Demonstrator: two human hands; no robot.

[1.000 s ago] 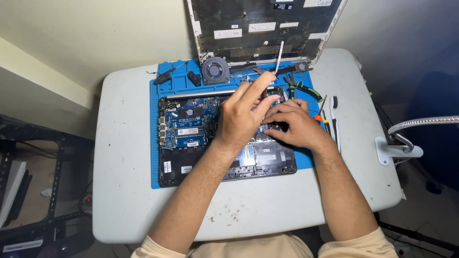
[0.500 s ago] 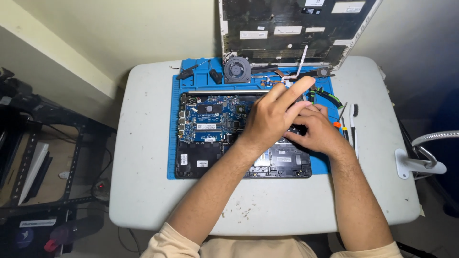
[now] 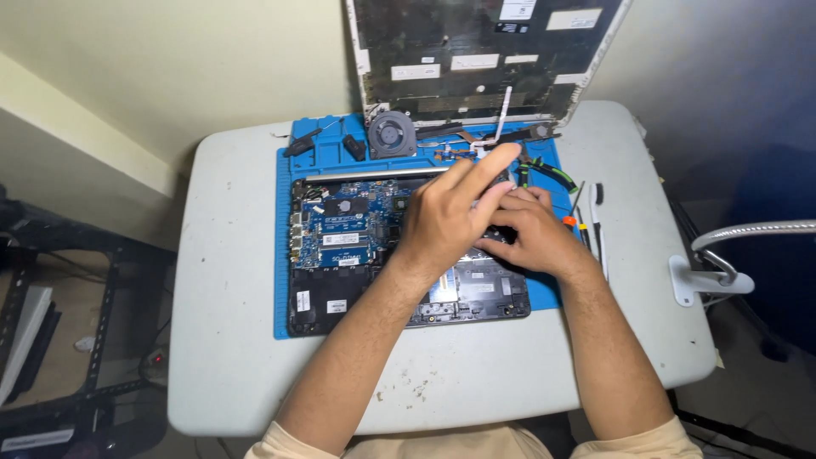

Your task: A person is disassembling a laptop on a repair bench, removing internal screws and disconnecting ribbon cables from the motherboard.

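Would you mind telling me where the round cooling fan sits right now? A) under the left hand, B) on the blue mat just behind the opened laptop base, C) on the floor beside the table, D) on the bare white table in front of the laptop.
B: the round fan lies on the blue mat, behind the opened laptop base, clear of both hands.

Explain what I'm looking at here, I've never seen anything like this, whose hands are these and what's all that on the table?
One camera, worn on a person's head, looks down at their own bare hands. On a white table lies a blue mat with an opened laptop on it, its blue circuit board showing. The left hand and right hand meet over the laptop's right side; what they grip, if anything, is hidden. Behind stand a round fan and a propped-up cover panel. Pliers lie to the right.
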